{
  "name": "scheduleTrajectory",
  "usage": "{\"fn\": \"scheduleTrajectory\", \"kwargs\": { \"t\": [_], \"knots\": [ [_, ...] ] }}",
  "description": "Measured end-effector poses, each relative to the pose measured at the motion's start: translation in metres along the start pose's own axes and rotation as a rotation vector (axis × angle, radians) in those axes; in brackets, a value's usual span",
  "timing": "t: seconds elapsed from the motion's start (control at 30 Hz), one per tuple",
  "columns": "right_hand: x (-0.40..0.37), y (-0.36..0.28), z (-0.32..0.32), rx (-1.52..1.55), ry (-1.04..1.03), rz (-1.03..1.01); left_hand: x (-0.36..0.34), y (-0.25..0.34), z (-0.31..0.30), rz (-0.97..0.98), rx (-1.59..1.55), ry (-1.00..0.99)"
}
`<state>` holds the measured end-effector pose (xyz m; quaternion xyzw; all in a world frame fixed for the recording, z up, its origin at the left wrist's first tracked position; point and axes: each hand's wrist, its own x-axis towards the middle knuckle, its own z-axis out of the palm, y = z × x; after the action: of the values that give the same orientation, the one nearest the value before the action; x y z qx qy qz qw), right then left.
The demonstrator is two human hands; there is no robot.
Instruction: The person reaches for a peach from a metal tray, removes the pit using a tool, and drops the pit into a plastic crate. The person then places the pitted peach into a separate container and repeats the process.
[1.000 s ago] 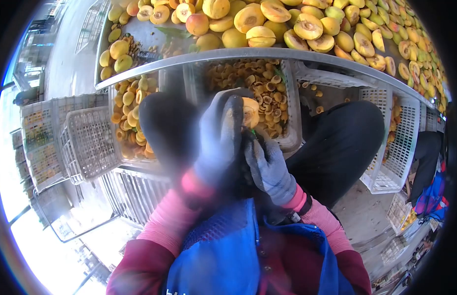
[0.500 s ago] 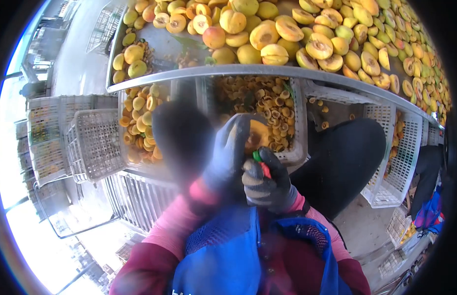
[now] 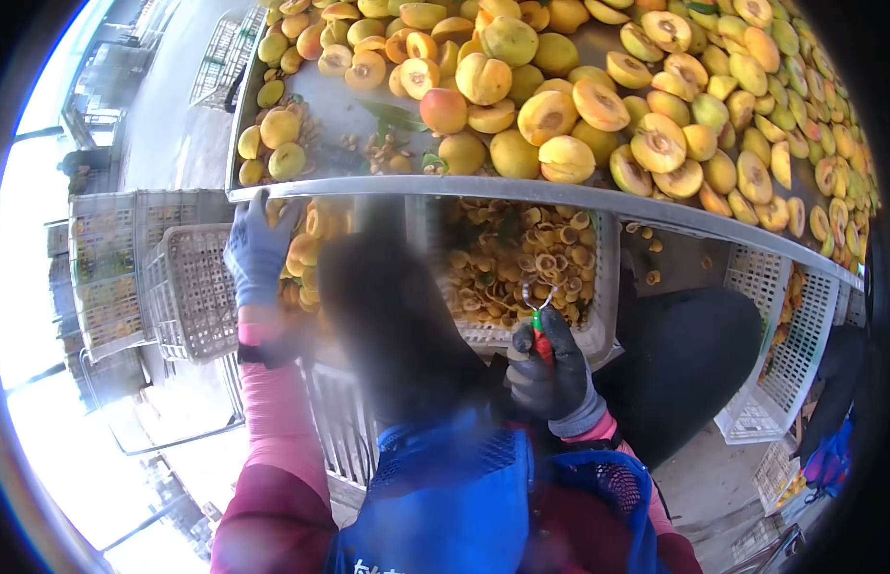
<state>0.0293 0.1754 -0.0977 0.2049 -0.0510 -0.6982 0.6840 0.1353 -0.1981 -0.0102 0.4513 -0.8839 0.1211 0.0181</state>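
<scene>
1. Your left hand (image 3: 258, 249) has left the middle of the view. It is now up at 10 o'clock, its back to the camera, with the gloved fingers (image 3: 263, 206) stretched out and released. Their tips reach the rim of the desk (image 3: 598, 199).
2. Half a second ago that hand was cupped round a peach half, close against your right hand. It is no longer in the hand, and I cannot tell which piece it is now.
3. Your right hand (image 3: 552, 371) has dropped slightly, to 5 o'clock of centre. It is clenched round the red handle of the tool (image 3: 538, 311).
4. The tool stands upright out of the fist, its wire loop free in the air. Before, it was pressed against the fruit.
5. Your two hands were touching and are now well apart.
6. Just below your left hand, under the desk rim, sits a crate of yellow halves (image 3: 306, 244).
7. At 12 o'clock of your right hand, behind the tool's loop, is the white crate of pits and scraps (image 3: 507, 263).
8. Whole and cut peaches (image 3: 483, 77) cover the desk top across 11 to 2 o'clock. More of it shows than before, as the view has tipped up.
9. White crates (image 3: 186, 287) stand at 9 o'clock.
</scene>
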Motion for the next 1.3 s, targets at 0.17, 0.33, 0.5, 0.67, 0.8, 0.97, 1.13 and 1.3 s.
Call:
{"fn": "scheduleTrajectory", "kwargs": {
  "t": [0.17, 0.33, 0.5, 0.67, 0.8, 0.97, 1.13, 1.3],
  "knots": [
    [0.018, 0.002, 0.012, -0.294, 0.477, -0.156, 0.03, 0.149, -0.011, 0.23, -0.456, -0.146],
    [0.018, -0.006, 0.008, -0.307, 0.448, -0.154, 0.042, 0.19, 0.012, 0.299, -0.494, -0.164],
    [0.009, -0.009, -0.068, -1.454, 0.724, -0.681, 0.012, 0.167, -0.004, 0.196, -0.977, -0.191],
    [0.014, 0.0, -0.016, -1.485, 0.68, -0.806, -0.089, 0.151, -0.038, 0.075, -2.088, -0.729],
    [0.022, 0.008, 0.054, -1.114, 0.516, -0.676, -0.135, 0.155, -0.037, 0.237, -1.966, -0.829],
    [0.017, 0.016, 0.072, -0.807, 0.41, -0.655, -0.149, 0.157, -0.047, 0.218, -1.869, -0.619],
    [0.018, 0.022, 0.068, -0.851, 0.446, -0.781, -0.154, 0.162, -0.06, 0.101, -1.692, -0.525],
    [0.005, 0.026, 0.06, -1.307, 0.547, -0.842, -0.16, 0.163, -0.049, -0.164, -1.807, -0.503]
  ]
}}
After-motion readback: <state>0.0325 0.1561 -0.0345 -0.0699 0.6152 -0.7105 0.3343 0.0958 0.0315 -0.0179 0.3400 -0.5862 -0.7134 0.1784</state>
